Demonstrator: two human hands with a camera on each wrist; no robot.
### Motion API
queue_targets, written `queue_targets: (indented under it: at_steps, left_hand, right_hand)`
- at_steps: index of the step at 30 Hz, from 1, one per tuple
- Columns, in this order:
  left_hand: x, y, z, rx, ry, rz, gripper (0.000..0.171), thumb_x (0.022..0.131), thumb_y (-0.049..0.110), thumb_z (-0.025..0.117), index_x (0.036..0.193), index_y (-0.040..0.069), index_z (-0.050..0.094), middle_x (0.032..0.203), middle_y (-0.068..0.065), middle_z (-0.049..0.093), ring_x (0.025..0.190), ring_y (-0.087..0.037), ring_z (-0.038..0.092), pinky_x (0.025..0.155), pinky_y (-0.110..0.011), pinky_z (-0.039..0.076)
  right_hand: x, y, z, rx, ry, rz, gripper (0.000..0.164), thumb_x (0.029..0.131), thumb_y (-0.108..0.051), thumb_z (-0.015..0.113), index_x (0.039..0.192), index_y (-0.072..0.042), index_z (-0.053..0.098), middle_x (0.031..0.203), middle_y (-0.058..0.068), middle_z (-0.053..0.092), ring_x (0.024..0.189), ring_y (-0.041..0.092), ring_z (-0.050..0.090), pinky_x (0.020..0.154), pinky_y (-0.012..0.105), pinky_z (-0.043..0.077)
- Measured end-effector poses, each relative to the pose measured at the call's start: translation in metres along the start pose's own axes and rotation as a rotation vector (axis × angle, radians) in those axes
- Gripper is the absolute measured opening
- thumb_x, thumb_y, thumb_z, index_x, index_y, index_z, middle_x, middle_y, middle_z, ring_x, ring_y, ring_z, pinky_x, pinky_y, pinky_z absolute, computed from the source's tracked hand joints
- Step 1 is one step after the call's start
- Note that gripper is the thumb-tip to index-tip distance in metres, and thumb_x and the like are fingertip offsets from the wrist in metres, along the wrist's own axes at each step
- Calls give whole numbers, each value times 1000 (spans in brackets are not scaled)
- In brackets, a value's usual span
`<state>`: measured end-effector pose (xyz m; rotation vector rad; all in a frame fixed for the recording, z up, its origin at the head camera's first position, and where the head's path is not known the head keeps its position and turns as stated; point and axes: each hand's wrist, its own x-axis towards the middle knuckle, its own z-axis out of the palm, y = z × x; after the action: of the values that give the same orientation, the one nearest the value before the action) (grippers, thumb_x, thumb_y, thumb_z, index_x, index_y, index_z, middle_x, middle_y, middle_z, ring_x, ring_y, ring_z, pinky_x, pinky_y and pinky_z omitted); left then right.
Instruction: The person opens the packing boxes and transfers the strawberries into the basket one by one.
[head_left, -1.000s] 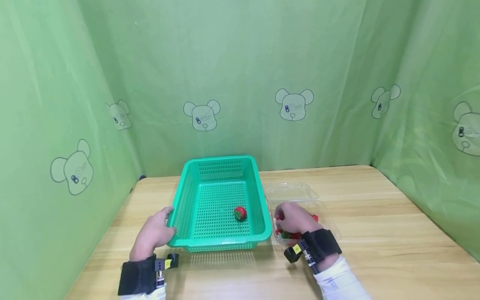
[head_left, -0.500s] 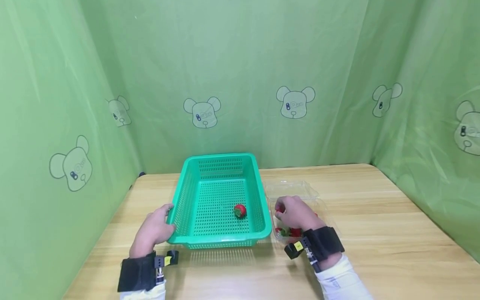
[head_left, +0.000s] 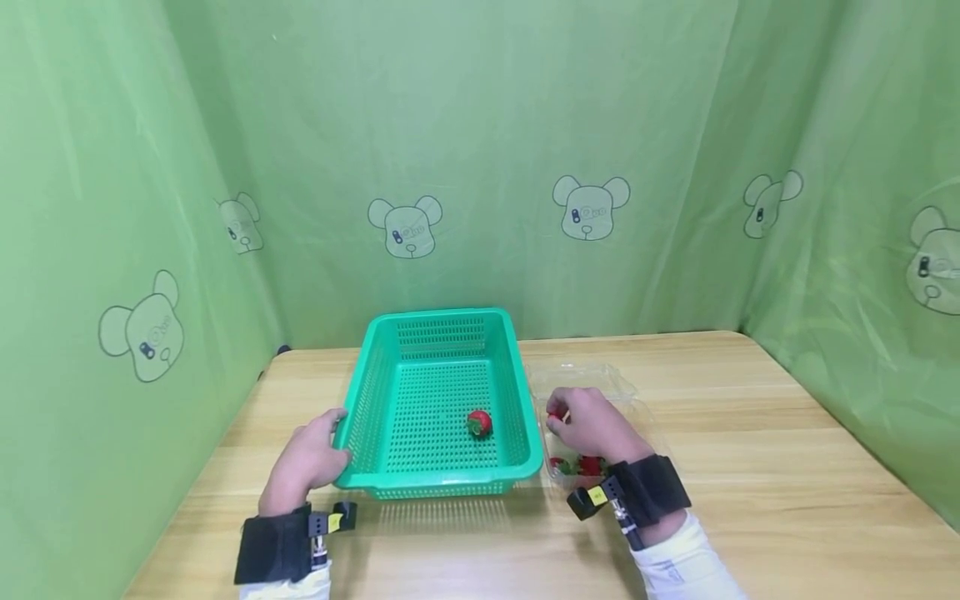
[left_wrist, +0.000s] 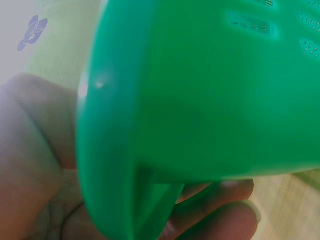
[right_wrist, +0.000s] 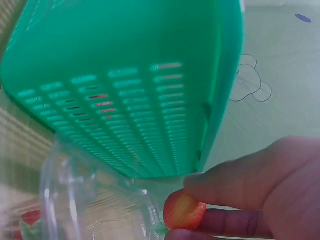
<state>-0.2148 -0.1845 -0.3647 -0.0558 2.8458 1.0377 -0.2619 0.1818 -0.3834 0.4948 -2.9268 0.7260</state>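
My left hand [head_left: 306,458] grips the front left corner of a green plastic basket [head_left: 442,479]; in the left wrist view its fingers [left_wrist: 230,220] reach under the rim. One strawberry [head_left: 479,423] lies on the perforated floor of the basket, toward its right side. Over a clear plastic box [head_left: 637,425] is my right hand [head_left: 596,425], pinching another strawberry [right_wrist: 184,210] between thumb and fingers. Several more strawberries [head_left: 591,465] lie in the front of that box, partly hidden by the hand. The box sits just right of the basket.
The box's clear lid [head_left: 577,382] lies folded back behind it. Both containers stand on a wooden table [head_left: 765,467]. A green curtain [head_left: 480,167] printed with bear heads encloses the back and both sides.
My right hand has risen slightly from the box with a strawberry in its grip, uncovering more of the strawberries below. The left hand stays at the basket corner.
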Motion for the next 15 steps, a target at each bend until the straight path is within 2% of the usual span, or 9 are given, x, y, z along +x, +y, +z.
queue_targets:
  at_steps: [7, 15]
  left_hand:
    - [1, -2, 0, 2, -5, 7, 63, 86, 0, 55, 143, -5, 29, 135, -33, 44, 84, -27, 58, 67, -38, 52]
    - [1, -1, 0, 14, -5, 1, 62, 87, 0, 54, 143, -4, 29, 134, -31, 46, 82, -26, 57, 66, -37, 51]
  right_hand:
    - [-1, -5, -3, 12, 68, -39, 7, 84, -12, 67, 89, -7, 66, 80, 5, 66, 65, 14, 55, 57, 30, 48]
    - [-3, -12, -8, 34, 99, -50, 4, 83, -10, 68, 86, -8, 65, 77, 5, 65, 61, 14, 55, 52, 29, 48]
